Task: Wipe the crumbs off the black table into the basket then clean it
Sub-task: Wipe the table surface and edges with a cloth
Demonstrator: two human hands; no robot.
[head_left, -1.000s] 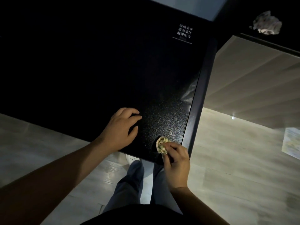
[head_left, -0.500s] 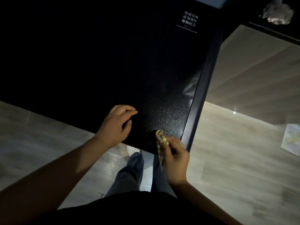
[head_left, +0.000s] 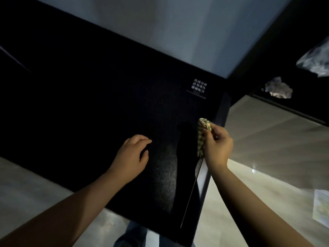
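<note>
One cloth (head_left: 202, 133) is being gripped by the right hand (head_left: 217, 147); the left hand (head_left: 132, 156), fingers relaxed, is being rested on the black table (head_left: 89, 104).

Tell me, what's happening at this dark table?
A person stands at a black table, apparently cleaning it. Their right hand grips a small patterned cloth, bunched up, at the table's right edge; whether it touches the surface is hard to tell in this dim light. Their left hand rests on the tabletop beside it, fingers loosely curved, holding nothing. No basket or crumbs show in view. A crumpled wad of paper lies on another dark surface further right.
</note>
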